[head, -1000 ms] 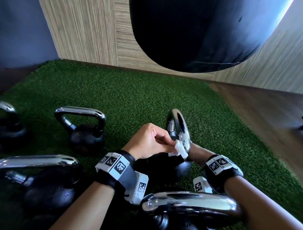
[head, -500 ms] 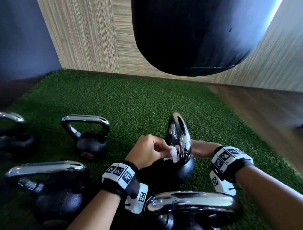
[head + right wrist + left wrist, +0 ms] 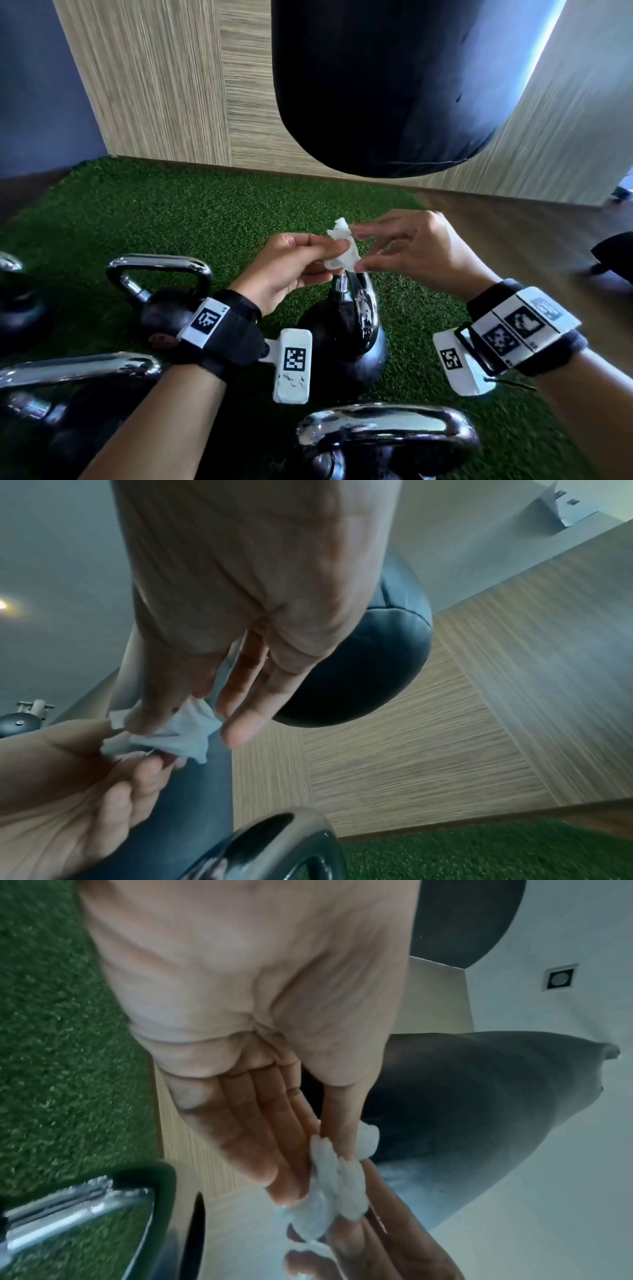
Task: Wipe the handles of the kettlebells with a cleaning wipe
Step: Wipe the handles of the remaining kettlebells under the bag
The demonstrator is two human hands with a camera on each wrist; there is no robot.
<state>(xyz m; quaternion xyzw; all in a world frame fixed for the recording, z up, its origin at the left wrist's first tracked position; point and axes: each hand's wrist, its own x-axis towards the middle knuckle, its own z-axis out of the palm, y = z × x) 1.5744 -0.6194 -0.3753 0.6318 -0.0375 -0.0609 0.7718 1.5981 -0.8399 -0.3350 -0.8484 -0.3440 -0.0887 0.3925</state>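
- Chrome on black: in the head view five kettlebells stand on the green turf (image 3: pixel 171 219), and the one at lower centre, the middle kettlebell (image 3: pixel 346 339), sits just below both hands with its handle (image 3: pixel 364 308) edge-on to the camera.
- Above that handle and clear of it, the left hand (image 3: pixel 291 270) and the right hand (image 3: pixel 414 253) share a small white wipe (image 3: pixel 344 251) — each pinches it at the fingertips, apparently refolding it or passing it across.
- Judging by where things lie, no handle is being wiped at this moment; nothing shows which handles are already clean, so the handles at left centre (image 3: pixel 161 267), lower left (image 3: pixel 78 370) and bottom centre (image 3: pixel 383 428) may all be left to do, plus one cut off at the left edge.
- A black punching bag (image 3: pixel 387 85) hangs in the upper centre.
- Left wrist view: near lower centre the wipe (image 3: pixel 329 1180) looks crumpled and bunched, clamped between the thumb and fingers (image 3: pixel 260 1131), with the other hand's fingertips touching it from below.
- Right wrist view: at centre left the wipe (image 3: pixel 178 731) is a wrinkled, pale wad — thumb and forefinger nip its top while the remaining fingers spread loose.
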